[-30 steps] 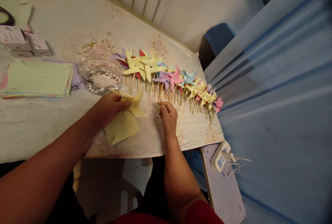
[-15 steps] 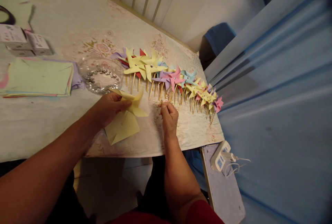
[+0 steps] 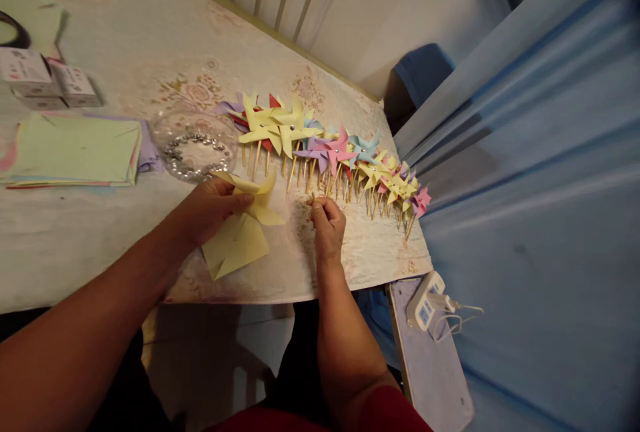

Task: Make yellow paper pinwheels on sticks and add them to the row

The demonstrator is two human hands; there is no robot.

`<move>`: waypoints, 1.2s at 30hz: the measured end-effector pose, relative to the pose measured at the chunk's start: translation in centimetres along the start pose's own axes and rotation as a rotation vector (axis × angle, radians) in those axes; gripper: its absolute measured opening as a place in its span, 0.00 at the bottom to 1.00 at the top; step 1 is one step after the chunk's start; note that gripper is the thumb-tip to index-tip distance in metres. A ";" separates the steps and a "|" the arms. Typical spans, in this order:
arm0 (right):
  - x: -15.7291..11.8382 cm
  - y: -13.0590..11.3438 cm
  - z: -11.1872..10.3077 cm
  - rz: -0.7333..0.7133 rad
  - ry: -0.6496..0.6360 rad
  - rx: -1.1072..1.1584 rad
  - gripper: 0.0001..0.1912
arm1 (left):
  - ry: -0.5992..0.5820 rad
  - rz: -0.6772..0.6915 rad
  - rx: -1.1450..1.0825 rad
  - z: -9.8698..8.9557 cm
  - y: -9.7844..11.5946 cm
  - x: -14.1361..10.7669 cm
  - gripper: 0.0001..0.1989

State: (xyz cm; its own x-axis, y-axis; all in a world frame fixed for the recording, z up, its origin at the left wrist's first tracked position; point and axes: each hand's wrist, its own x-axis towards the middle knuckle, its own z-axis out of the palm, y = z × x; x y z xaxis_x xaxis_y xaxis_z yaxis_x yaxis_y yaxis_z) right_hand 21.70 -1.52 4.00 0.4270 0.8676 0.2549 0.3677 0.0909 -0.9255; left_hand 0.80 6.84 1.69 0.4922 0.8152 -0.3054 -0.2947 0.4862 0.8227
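Observation:
My left hand (image 3: 216, 209) pinches a folded yellow paper pinwheel (image 3: 265, 209) by its left side. Under it, a flat yellow paper sheet with slits (image 3: 243, 245) lies near the table's front edge. To the right, my right hand (image 3: 329, 222) is closed, thumb against fingers, around the tip of a thin stick (image 3: 313, 199); most of the stick is hidden. Beyond both hands runs a row of finished pinwheels on sticks, with a yellow one (image 3: 293, 128) and a pink one (image 3: 337, 151) among them. A clear round dish (image 3: 195, 152) with small silvery pieces sits behind my left hand.
Stacked coloured paper (image 3: 77, 149) lies at the left, with small boxes (image 3: 75, 83) and a black ring-shaped object (image 3: 15, 31) behind it. A power strip (image 3: 425, 302) with a white cable rests on a low stand (image 3: 435, 365) at the right, beside a blue curtain (image 3: 540, 219).
My right hand has shifted very slightly to the right. My left hand and the yellow paper look unmoved.

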 end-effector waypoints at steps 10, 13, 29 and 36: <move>0.1 0.5 -0.1 0.029 0.060 0.048 0.12 | 0.018 0.015 0.015 -0.1 -0.1 0.1 0.16; 0.1 0.6 -0.2 0.051 0.056 0.057 0.13 | 0.019 0.014 0.022 0.0 -0.1 0.1 0.16; 0.1 0.3 -0.1 0.134 0.130 0.146 0.11 | -0.014 0.027 -0.007 0.2 0.2 0.0 0.16; -0.6 -0.5 -0.2 0.183 0.189 0.182 0.11 | -0.030 0.029 -0.016 0.4 0.4 -0.1 0.19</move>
State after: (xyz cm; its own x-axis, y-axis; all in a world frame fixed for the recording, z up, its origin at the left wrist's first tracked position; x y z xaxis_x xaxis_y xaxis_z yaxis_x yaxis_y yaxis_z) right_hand 21.36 -2.19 4.39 0.6245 0.7731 0.1108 0.1235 0.0423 -0.9914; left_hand 0.97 6.82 2.21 0.5075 0.8193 -0.2668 -0.3220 0.4676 0.8232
